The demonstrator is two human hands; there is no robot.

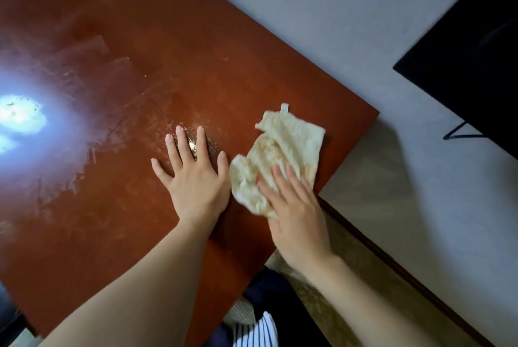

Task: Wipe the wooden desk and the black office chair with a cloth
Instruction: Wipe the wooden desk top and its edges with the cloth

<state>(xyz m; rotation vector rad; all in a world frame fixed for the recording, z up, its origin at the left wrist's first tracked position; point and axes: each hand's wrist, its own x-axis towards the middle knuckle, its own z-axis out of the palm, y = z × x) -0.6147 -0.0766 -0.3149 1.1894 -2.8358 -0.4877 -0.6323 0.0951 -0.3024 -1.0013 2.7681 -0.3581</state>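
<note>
The reddish-brown wooden desk fills the left and middle of the head view, its top streaked with damp wipe marks. A crumpled cream cloth with a small white tag lies near the desk's right corner. My right hand presses flat on the cloth's near part with straight fingers. My left hand rests flat on the bare wood just left of the cloth, fingers spread. The black office chair is not in view.
A grey wall runs behind the desk's far edge. A black flat screen on a thin stand sits at the right. Below the desk's near edge are tatami flooring, a dark wooden strip and my striped clothing.
</note>
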